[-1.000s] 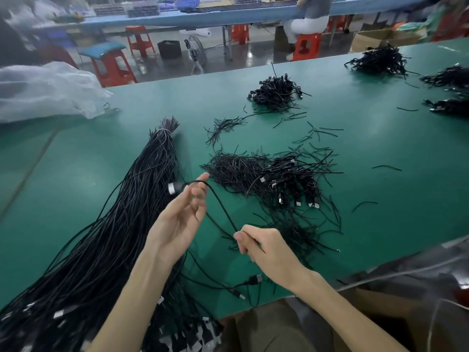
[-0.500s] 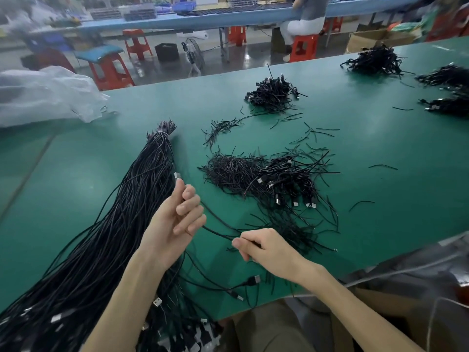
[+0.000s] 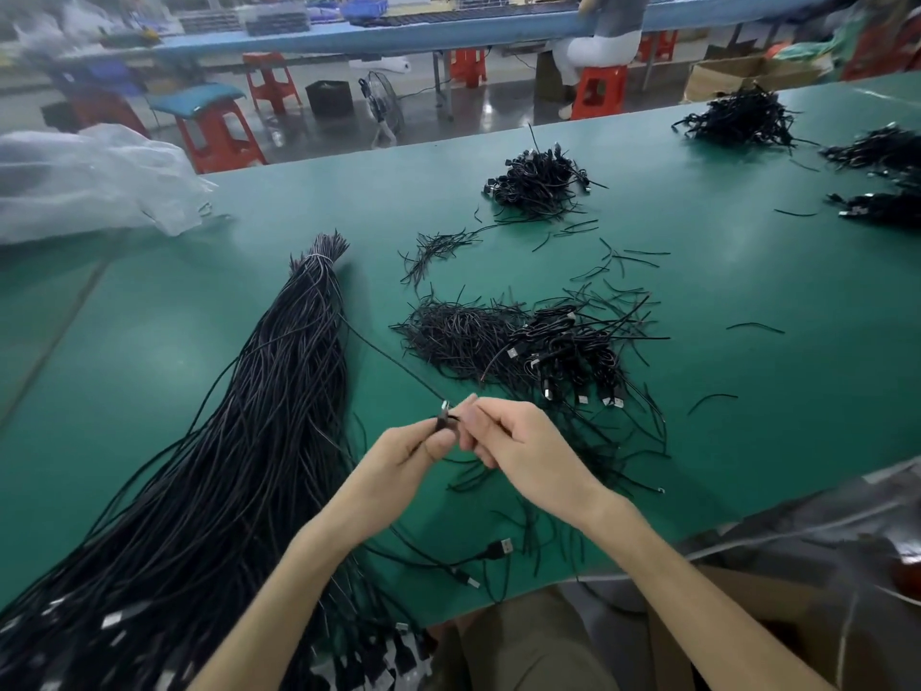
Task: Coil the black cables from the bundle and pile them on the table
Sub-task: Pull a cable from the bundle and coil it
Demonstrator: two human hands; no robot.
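The left hand [image 3: 413, 448] is pinching the plug end of one black cable [image 3: 388, 362] with thumb and finger. The right hand [image 3: 518, 446] is pinching the same cable right beside it. The cable is running up and left to the big bundle [image 3: 239, 441], which is lying on the left side of the green table [image 3: 747, 391]. A pile of coiled cables [image 3: 563, 351] is sitting just past the hands
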